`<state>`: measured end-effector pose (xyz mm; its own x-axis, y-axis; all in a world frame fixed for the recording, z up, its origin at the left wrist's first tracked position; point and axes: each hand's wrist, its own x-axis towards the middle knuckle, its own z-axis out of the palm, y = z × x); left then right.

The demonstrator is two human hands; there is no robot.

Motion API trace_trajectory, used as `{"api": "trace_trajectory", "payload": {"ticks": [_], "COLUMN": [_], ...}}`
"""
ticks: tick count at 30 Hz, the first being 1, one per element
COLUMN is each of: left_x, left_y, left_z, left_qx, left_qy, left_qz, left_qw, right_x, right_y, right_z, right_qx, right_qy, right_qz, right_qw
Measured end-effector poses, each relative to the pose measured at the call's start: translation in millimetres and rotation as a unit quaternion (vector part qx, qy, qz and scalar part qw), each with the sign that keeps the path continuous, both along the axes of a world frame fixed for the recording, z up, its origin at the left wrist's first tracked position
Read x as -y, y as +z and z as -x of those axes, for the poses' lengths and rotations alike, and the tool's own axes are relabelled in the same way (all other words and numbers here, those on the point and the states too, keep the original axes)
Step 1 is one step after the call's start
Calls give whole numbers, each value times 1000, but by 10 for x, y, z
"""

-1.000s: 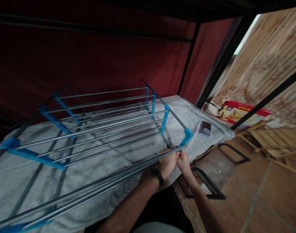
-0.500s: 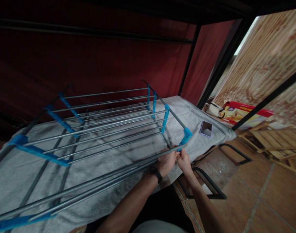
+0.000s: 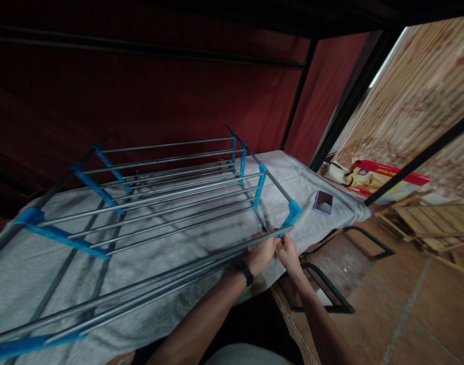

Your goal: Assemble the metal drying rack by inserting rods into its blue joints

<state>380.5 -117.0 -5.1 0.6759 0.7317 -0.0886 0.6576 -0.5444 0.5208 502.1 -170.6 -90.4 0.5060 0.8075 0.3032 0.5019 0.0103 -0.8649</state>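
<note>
A rack of grey metal tubes [image 3: 189, 192] joined by blue plastic brackets lies on its side on a grey blanket [image 3: 201, 299]. My left hand [image 3: 262, 251], with a black band at the wrist, is closed at the rack's near right corner, under the front tubes. Right beside it, my right hand [image 3: 288, 252] is closed on the lower end of the corner's blue plastic bracket [image 3: 291, 215]. The fingertips of both hands meet there and partly hide each other. What the left fingers hold is covered by the tubes and the hand.
A phone [image 3: 323, 202] lies on the blanket to the right. Black metal bed posts [image 3: 298, 96] rise behind and at the right. On the tiled floor are a black-framed folding item [image 3: 330, 284], a wooden slatted piece [image 3: 433, 228] and a red and yellow box [image 3: 387, 177].
Hardly anything differs. Both hands stay at the same corner of the rack, and the view has shifted very slightly.
</note>
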Motion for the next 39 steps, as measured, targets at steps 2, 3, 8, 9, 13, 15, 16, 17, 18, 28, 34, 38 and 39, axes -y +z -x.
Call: {"api": "trace_trajectory", "payload": {"ticks": [2,3,8,9,13,15,16,17,18,28,34,38,39], "left_x": [4,4,-4,-5,1,14,23,34,45,84,99,75,66], "left_y": [-23,-30,-25,-19,-5,-4,-6,-10,-14,-59,-89,-66,-70], "left_z": [0,-2,-18,-20,-11,4,14,24,33,71,52,50,49], "left_qx": [-1,-2,-11,-13,-2,5,10,18,27,62,60,43,43], "left_qy": [9,12,8,7,4,2,1,0,1,28,36,31,27], "left_qz": [-5,-6,4,6,10,10,10,10,13,49,37,48,45], "left_qw": [1000,1000,1000,1000,1000,1000,1000,1000,1000,996,997,997,998], "right_x": [2,4,3,1,-2,9,17,27,38,79,54,53,52], "right_y": [6,8,1,-4,-24,-27,-26,-24,-21,-133,-122,-71,-66], "right_z": [1,1,5,5,-4,-12,-16,-19,-22,-102,-109,-64,-55], "right_qx": [1,2,9,11,19,21,22,23,23,29,36,32,34], "right_qy": [2,2,-1,-4,-9,-5,-3,0,3,26,21,25,22], "right_qz": [-1,-1,1,3,11,15,17,19,22,41,40,46,48], "right_qw": [1000,1000,1000,1000,1000,1000,1000,1000,1000,998,998,998,998]}}
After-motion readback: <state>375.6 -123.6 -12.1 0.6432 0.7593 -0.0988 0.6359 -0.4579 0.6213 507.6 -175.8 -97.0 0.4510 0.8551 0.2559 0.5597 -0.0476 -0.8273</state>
